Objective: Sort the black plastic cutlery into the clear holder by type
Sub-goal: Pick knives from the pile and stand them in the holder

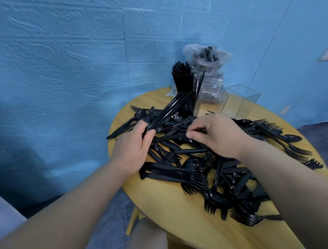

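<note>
Head view: a round yellow wood-grain table (174, 224) is covered by a loose heap of glossy black plastic cutlery (209, 175), forks, spoons and knives mixed. A bundle of long thin black handles (171, 110) is gripped in the left hand (134, 147), fingers curled round it, the bundle angled up toward the far side. One slim black piece (198, 130) in the heap is pinched by the right hand (221, 136) between thumb and fingers. A clear holder (241, 101) of square transparent compartments is set at the table's far edge; its left compartment is packed with upright black pieces (182, 78). A crinkled clear plastic bag (208, 69) holding more black cutlery is seen behind it, against a textured blue wall (68, 54).
</note>
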